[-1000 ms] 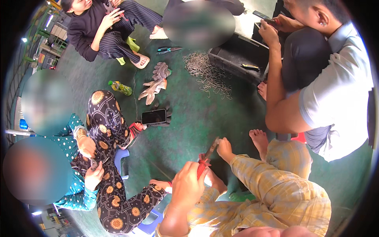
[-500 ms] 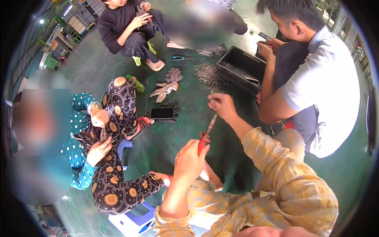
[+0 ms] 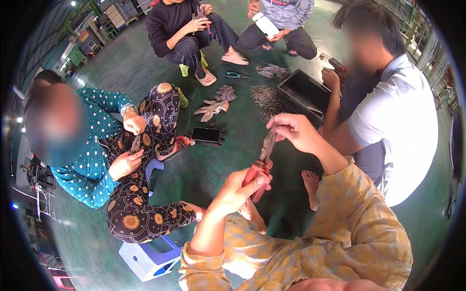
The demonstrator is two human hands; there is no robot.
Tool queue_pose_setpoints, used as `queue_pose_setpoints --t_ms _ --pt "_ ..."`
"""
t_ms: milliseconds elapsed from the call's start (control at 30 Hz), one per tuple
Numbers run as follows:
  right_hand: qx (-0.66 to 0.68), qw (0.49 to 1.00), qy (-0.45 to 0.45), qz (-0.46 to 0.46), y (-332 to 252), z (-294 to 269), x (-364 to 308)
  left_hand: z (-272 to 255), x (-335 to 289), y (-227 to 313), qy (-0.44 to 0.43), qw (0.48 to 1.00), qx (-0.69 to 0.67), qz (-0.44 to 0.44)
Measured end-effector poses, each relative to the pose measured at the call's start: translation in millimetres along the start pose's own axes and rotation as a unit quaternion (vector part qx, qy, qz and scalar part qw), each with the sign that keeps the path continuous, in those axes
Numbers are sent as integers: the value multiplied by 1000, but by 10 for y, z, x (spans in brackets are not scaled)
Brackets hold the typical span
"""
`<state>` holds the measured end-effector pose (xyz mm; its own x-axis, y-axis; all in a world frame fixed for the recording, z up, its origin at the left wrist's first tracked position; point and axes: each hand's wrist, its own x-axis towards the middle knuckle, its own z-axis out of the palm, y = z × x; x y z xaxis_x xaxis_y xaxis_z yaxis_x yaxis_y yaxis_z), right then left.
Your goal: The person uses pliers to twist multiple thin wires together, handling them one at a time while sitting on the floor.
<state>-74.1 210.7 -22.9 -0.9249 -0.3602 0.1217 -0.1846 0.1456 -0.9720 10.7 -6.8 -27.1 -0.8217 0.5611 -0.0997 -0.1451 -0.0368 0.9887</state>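
My left hand [image 3: 239, 190] is wrapped around the red handles of a pair of pliers [image 3: 264, 151], which point up and away from me. At the jaws is my right hand [image 3: 297, 132], its thumb and fingers pinched together. Whatever it pinches is too small or hidden to make out. Just beyond my right hand, a pile of small bent wire pieces [image 3: 265, 98] lies on the green floor. A black plastic crate [image 3: 297, 105] stands beside that pile, and a bundle of straighter wire pieces [image 3: 273, 70] lies behind it.
Co-workers crouch or sit at left, far side and right; the left one [image 3: 133, 140] also works with pliers. On the floor lie a phone [image 3: 206, 134], work gloves [image 3: 212, 110] and blue-handled pliers [image 3: 238, 75]. A blue and white stool [image 3: 148, 259] stands at lower left.
My two hands have come together: the pliers have risen to my right hand's fingertips. The view has shifted, and the far person's white object now shows.
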Motion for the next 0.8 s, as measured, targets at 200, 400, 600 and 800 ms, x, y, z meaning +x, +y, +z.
queue_pose_setpoints --t_ms 200,400,600,800 --pt "-72 983 -38 -167 -195 -55 -87 21 -45 123 -128 982 -142 4" --pt "-91 967 -44 -232 -262 -24 -116 -3 -52 126 -146 974 -172 19" --pt "-127 963 -63 -230 -184 -64 -135 6 17 108 -165 967 -195 -5" --pt "-100 967 -73 -222 -194 -41 -120 5 -25 153 -161 967 -195 -13"
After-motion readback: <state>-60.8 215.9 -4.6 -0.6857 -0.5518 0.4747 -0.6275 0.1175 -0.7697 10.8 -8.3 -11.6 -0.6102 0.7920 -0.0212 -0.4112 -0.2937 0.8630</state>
